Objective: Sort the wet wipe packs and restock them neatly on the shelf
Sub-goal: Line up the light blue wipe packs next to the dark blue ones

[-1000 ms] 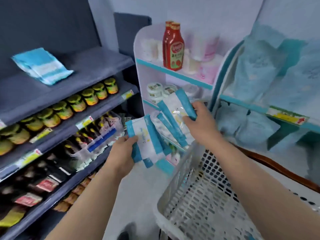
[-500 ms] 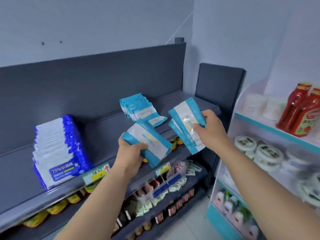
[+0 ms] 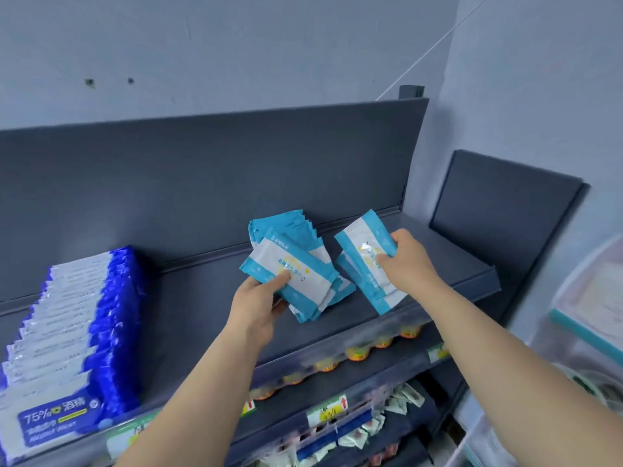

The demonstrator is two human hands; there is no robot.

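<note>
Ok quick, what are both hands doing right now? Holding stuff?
Left hand: grips a bunch of teal wipe packs.
Right hand: grips a second teal bunch.

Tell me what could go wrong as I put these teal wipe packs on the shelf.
The left hand grips a fanned bunch of packs that could slide apart when released. The teal pile on the shelf already lies askew; adding the second bunch from the right hand may topple it.
</note>
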